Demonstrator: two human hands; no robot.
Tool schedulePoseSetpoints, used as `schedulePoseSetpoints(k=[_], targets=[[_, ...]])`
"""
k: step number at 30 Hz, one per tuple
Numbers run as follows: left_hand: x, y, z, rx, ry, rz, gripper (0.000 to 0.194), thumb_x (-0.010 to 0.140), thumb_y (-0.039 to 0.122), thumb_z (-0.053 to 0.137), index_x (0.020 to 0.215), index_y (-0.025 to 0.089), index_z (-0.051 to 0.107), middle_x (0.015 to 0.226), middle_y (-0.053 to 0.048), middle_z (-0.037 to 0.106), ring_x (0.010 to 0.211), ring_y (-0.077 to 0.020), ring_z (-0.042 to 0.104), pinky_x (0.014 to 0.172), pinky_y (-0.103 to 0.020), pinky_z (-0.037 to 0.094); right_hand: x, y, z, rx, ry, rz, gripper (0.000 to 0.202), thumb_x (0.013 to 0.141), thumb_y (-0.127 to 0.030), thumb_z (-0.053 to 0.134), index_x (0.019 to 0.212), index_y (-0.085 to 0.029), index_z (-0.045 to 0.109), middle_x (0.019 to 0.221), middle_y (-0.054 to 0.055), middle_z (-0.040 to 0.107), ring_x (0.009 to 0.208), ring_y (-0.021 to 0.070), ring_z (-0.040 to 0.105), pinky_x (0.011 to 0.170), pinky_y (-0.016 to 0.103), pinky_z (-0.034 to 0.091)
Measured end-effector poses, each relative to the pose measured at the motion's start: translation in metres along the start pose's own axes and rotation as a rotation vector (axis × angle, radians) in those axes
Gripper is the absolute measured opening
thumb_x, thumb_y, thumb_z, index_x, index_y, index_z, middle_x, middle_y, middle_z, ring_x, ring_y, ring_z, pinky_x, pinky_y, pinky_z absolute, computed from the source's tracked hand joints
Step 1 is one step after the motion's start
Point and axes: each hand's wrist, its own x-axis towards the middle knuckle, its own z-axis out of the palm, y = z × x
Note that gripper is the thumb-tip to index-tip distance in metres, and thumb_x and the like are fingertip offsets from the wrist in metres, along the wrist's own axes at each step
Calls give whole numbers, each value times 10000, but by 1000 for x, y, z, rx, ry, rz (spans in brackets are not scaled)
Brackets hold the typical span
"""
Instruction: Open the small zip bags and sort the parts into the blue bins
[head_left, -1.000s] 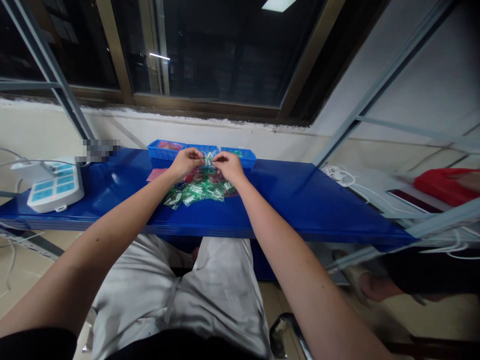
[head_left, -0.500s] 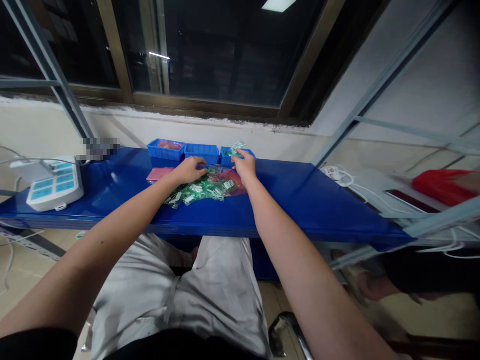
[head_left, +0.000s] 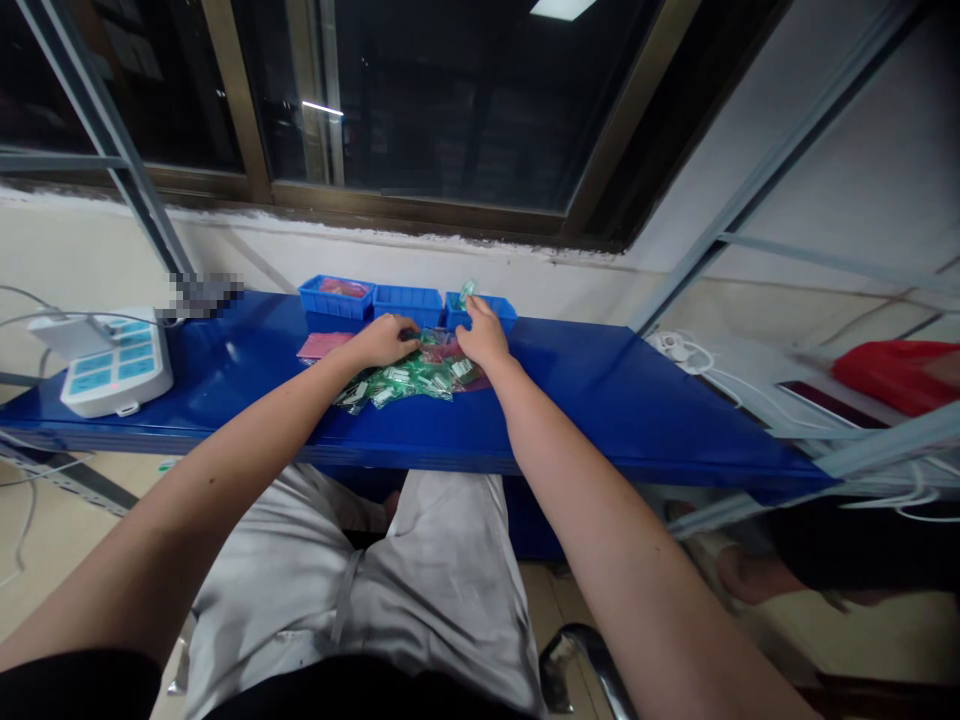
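Note:
A pile of small clear packets with green and white contents (head_left: 405, 383) lies on the blue table. My left hand (head_left: 386, 340) rests at the pile's back left edge, its fingers curled; what is under its fingertips is hidden. My right hand (head_left: 481, 332) is in front of the right blue bin (head_left: 499, 308), closed on a small green packet (head_left: 468, 290) that sticks up over the bin. The middle blue bin (head_left: 409, 304) stands beside it. Reddish packets show in the left blue bin (head_left: 337, 296). Pink material (head_left: 324, 345) lies left of the pile.
A white power strip (head_left: 120, 370) with cables sits on the table's left end. Metal shelf posts (head_left: 139, 190) rise at both sides. At the right, a phone (head_left: 829, 405) and a red item (head_left: 892, 375) lie on another surface, near a person's leg.
The green packet in my right hand has tilted more upright and sits slightly further left relative to the right bin. My left hand has hardly moved; the whole view has shifted slightly.

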Motion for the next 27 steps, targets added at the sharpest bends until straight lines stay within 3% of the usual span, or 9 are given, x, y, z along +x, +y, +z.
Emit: schedulePoseSetpoints(k=[3,9,13,17,19,23,27], targets=[[1,-3,3,-12,27,25,343,843,318,600,1110,140,721,1077,-140,738,990,-256,671,910,-352,477,-1,-3,2,-44,-32,59,693,821,-168,570,1499,-156,425,1560,121,391,1452,320,333,1212,507,260],[0,-4,3,-53,41,54,314,844,344,610,1071,165,730,1045,-125,744,981,-255,666,916,-355,463,-5,-15,-4,-8,-15,-49,580,832,-114,517,1408,-170,544,1461,106,520,1383,290,435,1184,492,305],[-2,1,-1,-95,32,50,386,834,392,634,1105,131,722,1041,-150,740,965,-271,666,900,-366,467,-7,-23,-14,55,98,-42,378,841,-97,452,1090,-159,730,1185,119,681,1129,265,608,1047,433,451],[-1,2,-1,-122,18,69,399,808,336,661,1141,122,711,1102,-155,729,974,-276,666,903,-383,473,-8,-29,-19,98,170,-17,286,826,-100,467,859,-166,744,1000,115,702,962,247,643,956,400,488],[0,0,1,-133,23,72,379,798,305,668,1140,146,711,1096,-130,734,978,-259,667,905,-371,479,-8,-33,-19,129,127,-22,249,826,-121,495,839,-172,738,955,97,710,917,235,648,926,388,495],[3,-5,5,-152,25,72,353,786,263,666,1125,178,712,1103,-108,735,989,-237,667,900,-346,487,-10,-43,-10,140,-90,-60,146,789,-219,638,889,-187,740,948,77,724,911,231,643,906,382,493],[3,-5,5,-180,12,85,347,783,232,652,1118,162,709,1103,-110,735,983,-238,673,891,-348,495,-11,-49,-2,51,-144,-124,201,760,-217,686,947,-190,753,993,104,709,959,257,629,916,403,482]])
